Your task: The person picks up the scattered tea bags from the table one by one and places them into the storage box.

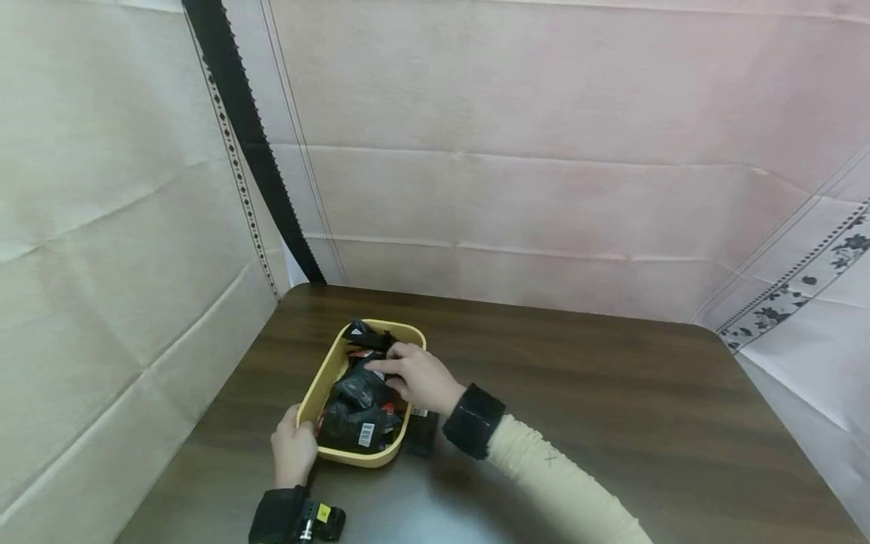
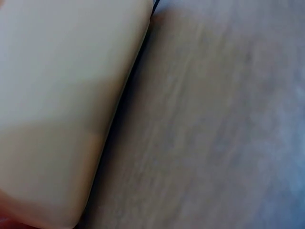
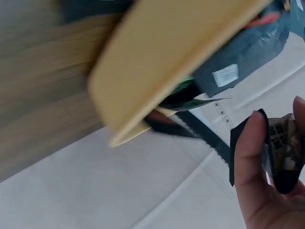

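A yellow plastic basket (image 1: 372, 459) stands on the table, filled with black packets (image 1: 348, 431), some showing white barcode labels. My left hand (image 1: 294, 447) grips the basket's near-left rim; the left wrist view shows only the pale basket wall (image 2: 57, 81) close up. Over the basket's right side reaches my right hand (image 1: 427, 381). In the right wrist view it pinches a small black snack packet (image 3: 286, 143) with printed characters between thumb and fingers. The basket's wall (image 3: 147, 62) appears there tilted and blurred.
A black packet (image 1: 421, 433) lies on the brown wooden table (image 1: 578, 393), just right of the basket. Pale cloth (image 1: 530, 189) hangs behind the table and along its left side. A black strap-like band (image 1: 251, 136) runs down the back left corner.
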`<action>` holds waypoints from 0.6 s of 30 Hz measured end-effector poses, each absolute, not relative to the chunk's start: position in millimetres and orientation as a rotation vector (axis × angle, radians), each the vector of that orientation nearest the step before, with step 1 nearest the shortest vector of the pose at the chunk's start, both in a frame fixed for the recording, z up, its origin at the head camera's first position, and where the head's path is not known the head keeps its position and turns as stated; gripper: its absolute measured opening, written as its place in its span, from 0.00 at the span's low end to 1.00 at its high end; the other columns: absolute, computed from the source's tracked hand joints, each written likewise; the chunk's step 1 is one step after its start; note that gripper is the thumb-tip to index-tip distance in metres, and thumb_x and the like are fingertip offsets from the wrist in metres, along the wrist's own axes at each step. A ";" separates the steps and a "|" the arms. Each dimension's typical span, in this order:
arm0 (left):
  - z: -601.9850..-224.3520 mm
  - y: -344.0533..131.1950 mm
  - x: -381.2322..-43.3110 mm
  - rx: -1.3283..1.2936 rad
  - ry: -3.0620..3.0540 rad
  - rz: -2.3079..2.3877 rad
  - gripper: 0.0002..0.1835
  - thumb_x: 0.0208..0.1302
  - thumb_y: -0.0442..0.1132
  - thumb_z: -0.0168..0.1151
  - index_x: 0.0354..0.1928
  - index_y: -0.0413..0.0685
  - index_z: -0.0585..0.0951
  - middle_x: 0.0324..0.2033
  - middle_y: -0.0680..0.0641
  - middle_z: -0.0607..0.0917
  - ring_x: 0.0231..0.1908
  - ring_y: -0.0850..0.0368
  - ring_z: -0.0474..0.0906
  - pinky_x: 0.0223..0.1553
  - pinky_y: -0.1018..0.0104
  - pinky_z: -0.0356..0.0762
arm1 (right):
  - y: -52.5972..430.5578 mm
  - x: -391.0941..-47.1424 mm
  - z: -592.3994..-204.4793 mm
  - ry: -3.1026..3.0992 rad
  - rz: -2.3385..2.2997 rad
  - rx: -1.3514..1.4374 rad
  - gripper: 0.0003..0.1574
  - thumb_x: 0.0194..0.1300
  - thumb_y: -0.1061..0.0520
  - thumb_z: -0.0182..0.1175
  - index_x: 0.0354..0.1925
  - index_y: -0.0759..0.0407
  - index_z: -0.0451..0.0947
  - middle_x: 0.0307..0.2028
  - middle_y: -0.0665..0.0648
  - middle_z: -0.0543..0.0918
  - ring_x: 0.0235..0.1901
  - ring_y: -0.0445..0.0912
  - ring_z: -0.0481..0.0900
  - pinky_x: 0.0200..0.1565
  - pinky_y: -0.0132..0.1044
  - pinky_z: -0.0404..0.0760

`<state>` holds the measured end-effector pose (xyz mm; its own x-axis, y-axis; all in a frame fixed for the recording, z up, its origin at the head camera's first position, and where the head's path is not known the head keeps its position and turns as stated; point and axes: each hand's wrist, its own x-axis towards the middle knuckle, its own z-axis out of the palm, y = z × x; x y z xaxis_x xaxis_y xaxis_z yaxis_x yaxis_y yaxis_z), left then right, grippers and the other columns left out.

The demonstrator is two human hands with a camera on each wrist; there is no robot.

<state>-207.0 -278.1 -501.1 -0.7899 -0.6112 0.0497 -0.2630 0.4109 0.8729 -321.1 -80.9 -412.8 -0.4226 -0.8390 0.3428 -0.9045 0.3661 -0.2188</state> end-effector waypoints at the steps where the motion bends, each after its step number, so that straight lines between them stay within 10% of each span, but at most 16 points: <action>1: -501.6 -277.9 -207.1 0.745 -2.314 -1.325 0.21 0.57 0.27 0.38 0.51 0.32 0.72 0.44 0.29 0.77 0.43 0.36 0.73 0.41 0.46 0.69 | -88.5 -321.1 -411.3 -2.430 0.530 1.583 0.24 0.57 0.59 0.62 0.53 0.48 0.77 0.38 0.52 0.75 0.36 0.43 0.72 0.37 0.30 0.73; 11: -500.8 -273.7 -210.1 0.737 -2.307 -1.332 0.20 0.57 0.27 0.39 0.51 0.30 0.72 0.46 0.28 0.76 0.45 0.35 0.73 0.43 0.43 0.69 | -130.2 -326.1 -411.8 -2.462 0.413 1.516 0.37 0.54 0.42 0.62 0.62 0.42 0.67 0.50 0.51 0.75 0.47 0.47 0.72 0.39 0.34 0.76; 18: -502.6 -277.6 -209.5 0.757 -2.296 -1.353 0.21 0.57 0.27 0.38 0.51 0.30 0.71 0.46 0.28 0.76 0.46 0.35 0.72 0.44 0.43 0.69 | -126.7 -323.5 -417.3 -2.536 0.421 1.456 0.55 0.44 0.26 0.58 0.67 0.41 0.56 0.65 0.54 0.61 0.64 0.54 0.56 0.39 0.42 0.79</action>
